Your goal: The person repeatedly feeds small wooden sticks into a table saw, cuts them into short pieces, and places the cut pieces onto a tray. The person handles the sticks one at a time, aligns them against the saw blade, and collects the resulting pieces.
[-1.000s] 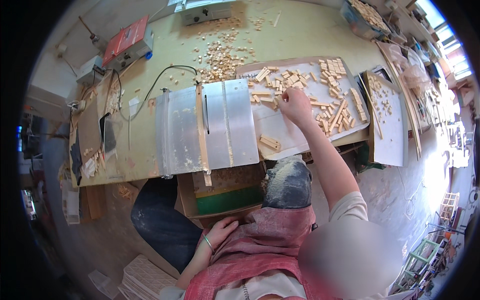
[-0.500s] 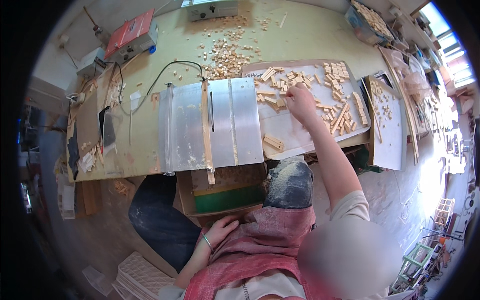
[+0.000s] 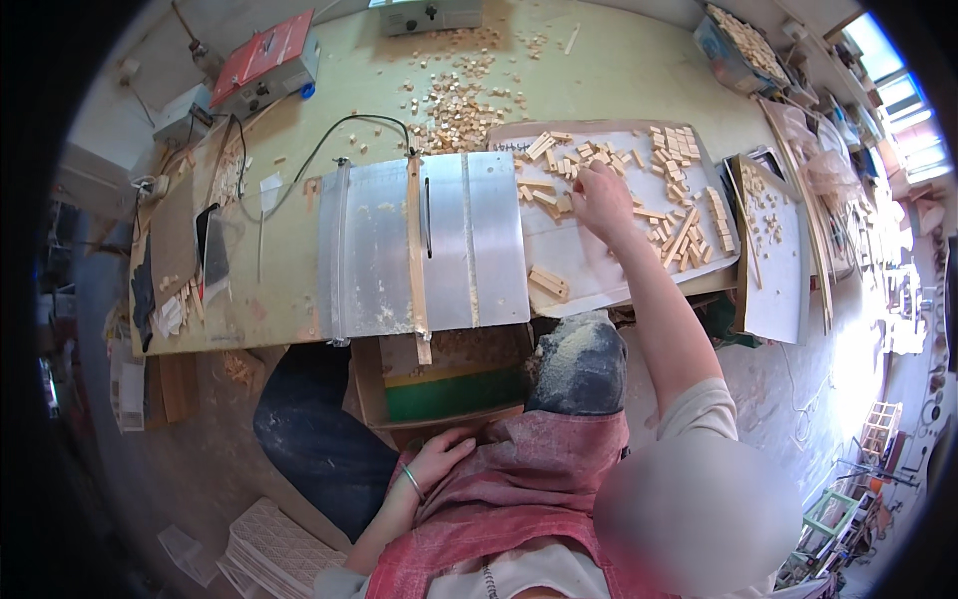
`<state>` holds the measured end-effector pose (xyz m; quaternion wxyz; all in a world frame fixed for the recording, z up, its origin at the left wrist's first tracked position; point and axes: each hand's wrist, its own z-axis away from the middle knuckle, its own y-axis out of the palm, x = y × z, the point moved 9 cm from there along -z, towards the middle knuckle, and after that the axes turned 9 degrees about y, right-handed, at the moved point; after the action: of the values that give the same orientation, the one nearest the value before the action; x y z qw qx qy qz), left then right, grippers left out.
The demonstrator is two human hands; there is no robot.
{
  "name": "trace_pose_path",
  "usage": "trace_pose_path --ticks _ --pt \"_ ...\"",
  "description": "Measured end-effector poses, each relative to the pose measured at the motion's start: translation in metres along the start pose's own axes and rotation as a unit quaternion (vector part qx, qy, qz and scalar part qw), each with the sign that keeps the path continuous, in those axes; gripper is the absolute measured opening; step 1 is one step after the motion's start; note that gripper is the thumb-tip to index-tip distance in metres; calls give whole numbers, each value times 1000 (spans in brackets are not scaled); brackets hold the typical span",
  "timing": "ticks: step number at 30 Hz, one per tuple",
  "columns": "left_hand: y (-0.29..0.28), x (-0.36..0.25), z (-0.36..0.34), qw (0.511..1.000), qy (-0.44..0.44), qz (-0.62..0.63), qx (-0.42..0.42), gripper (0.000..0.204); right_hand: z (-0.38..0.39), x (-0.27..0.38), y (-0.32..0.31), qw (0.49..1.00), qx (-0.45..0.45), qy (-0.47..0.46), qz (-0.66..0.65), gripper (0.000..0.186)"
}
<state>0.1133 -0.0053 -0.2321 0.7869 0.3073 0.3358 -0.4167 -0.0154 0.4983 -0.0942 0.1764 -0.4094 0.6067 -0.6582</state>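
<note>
My right hand [image 3: 603, 204] reaches over a white-lined cardboard tray [image 3: 599, 283] on the bench. Its fingers are bent and pressed together beside a cluster of small wooden blocks [image 3: 591, 156]. Whatever sits between the fingertips is hidden. Around the hand lie short wooden strips [image 3: 682, 238], a row of blocks [image 3: 719, 218] and a pair of drilled strips [image 3: 548, 283]. My left hand [image 3: 445, 459], with a pale green bangle at the wrist, lies flat on the red apron [image 3: 539, 449] in my lap, holding nothing.
A metal saw table [image 3: 379, 250] with a slotted blade opening and a wooden fence strip [image 3: 417, 250] stands left of the tray. Loose blocks [image 3: 454, 115] are heaped behind it. A drawer [image 3: 454, 394] stands out below. At right are a board [image 3: 773, 290] and a full bin [image 3: 726, 50].
The view has shifted slightly. My right hand stays among the blocks, its fingers moved only a little; my left hand has not moved.
</note>
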Motion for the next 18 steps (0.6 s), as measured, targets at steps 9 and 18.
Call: trace_pose_path --ticks 9,18 --pt "-2 6 0 1000 11 -11 -4 51 36 32 -10 999 5 42 25 46" --pt "-4 4 -2 999 31 -16 -2 52 56 6 -4 986 39 103 -122 52"
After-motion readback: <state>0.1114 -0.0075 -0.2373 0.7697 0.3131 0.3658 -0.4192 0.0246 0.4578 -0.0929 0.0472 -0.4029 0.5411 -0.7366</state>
